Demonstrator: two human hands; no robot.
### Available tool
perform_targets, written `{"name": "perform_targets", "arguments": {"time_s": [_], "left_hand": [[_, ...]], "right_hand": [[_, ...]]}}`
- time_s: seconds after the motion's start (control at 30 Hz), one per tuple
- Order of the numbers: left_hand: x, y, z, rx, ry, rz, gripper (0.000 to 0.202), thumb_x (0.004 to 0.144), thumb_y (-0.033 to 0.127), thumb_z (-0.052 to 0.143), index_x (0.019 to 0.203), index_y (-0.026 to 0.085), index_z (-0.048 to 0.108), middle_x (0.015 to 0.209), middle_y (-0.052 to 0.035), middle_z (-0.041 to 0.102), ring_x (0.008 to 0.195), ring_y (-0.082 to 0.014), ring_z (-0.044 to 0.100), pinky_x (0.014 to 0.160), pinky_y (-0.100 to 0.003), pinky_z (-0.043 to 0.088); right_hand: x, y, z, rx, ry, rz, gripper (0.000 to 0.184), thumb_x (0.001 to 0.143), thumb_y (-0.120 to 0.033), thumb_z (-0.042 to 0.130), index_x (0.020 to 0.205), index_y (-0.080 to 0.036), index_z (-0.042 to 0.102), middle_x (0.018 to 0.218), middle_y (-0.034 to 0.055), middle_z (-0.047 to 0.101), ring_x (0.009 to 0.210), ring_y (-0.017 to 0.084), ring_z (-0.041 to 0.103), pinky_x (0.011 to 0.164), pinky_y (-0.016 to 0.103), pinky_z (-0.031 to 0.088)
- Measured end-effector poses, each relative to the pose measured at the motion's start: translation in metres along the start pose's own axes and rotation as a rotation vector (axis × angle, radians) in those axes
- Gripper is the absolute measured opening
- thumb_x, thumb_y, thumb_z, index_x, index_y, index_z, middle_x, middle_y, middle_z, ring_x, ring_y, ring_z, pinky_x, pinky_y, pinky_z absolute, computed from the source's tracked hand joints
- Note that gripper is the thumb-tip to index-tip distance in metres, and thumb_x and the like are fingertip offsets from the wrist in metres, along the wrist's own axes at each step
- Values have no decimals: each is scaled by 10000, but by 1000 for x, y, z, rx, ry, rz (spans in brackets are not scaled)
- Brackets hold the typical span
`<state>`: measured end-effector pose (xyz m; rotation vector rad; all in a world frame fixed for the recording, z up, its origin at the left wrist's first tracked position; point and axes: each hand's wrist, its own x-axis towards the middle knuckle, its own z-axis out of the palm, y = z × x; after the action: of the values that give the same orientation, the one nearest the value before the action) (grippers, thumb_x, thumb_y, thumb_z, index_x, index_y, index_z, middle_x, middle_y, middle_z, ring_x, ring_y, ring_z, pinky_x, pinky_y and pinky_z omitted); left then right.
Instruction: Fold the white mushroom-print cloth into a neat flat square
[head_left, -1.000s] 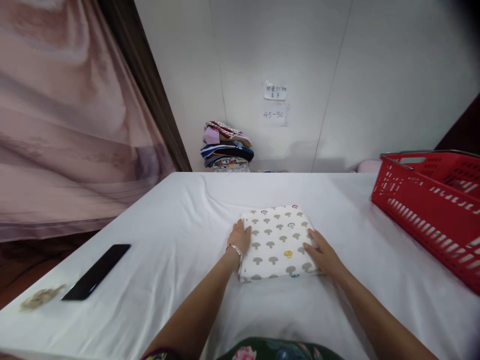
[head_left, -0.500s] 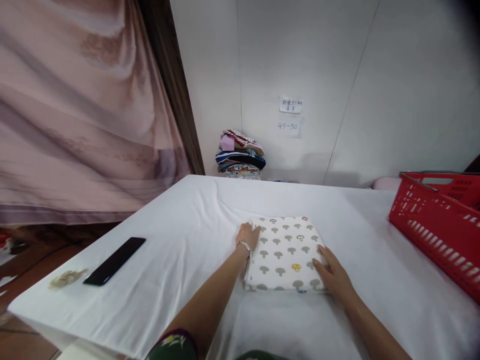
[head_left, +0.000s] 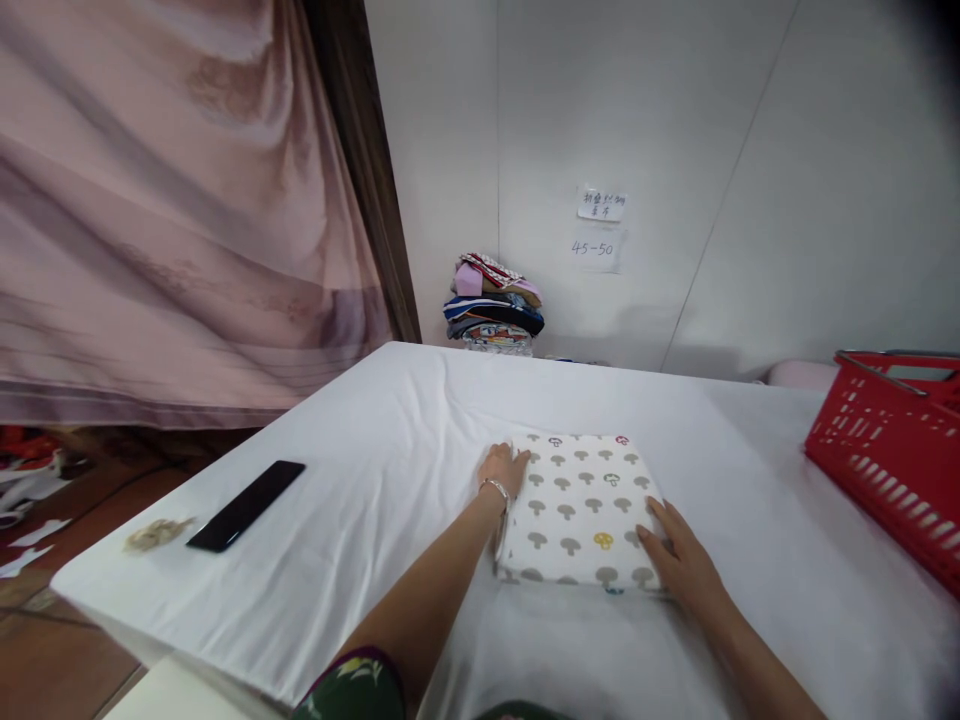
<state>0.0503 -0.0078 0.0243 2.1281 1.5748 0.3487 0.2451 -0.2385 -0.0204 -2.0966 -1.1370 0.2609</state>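
A folded white cloth (head_left: pixel 577 510) printed with grey mushrooms, plus a yellow one and a red one, lies flat as a neat rectangle. At its left edge rests my left hand (head_left: pixel 504 468), thumb on top and fingers along the side; a bracelet circles the wrist. My right hand (head_left: pixel 681 552) lies against the right edge, thumb and fingers spread, tips touching the printed top. Neither hand lifts the cloth. The undersides of its layers are hidden.
A white sheet covers the table (head_left: pixel 390 480). On its left lie a black phone-like slab (head_left: pixel 247 505) and a small pale tangled bundle (head_left: pixel 157 535). A red basket (head_left: pixel 892 450) stands at right. Folded fabrics (head_left: pixel 495 305) are stacked by the back wall; a pink curtain (head_left: pixel 187 220) hangs left.
My view has turned slightly left, so everything sits a little further right in the picture. Both hands stay at the cloth's edges, and the cloth keeps its shape.
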Motion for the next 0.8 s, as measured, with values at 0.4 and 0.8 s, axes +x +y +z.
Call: {"name": "perform_targets", "arguments": {"time_s": [0.4, 0.8], "left_hand": [[7, 6, -13, -128, -36, -28, 299, 733, 413, 587, 902, 168, 554, 1045, -103, 603, 911, -214, 595, 712, -264, 429], [12, 0, -2, -316, 3, -87, 319, 807, 368, 531, 1047, 163, 484, 1017, -101, 630, 948, -215, 586, 793, -293, 418]], "right_hand": [[-4, -8, -3, -192, -14, -26, 562, 851, -501, 349, 1316, -193, 418, 1423, 110, 311, 1297, 268, 305, 1013, 434, 340], [-5, -12, -9, -286, 52, -161, 503, 871, -467, 349, 1281, -193, 446, 1386, 116, 366, 1267, 275, 349, 987, 454, 356]]}}
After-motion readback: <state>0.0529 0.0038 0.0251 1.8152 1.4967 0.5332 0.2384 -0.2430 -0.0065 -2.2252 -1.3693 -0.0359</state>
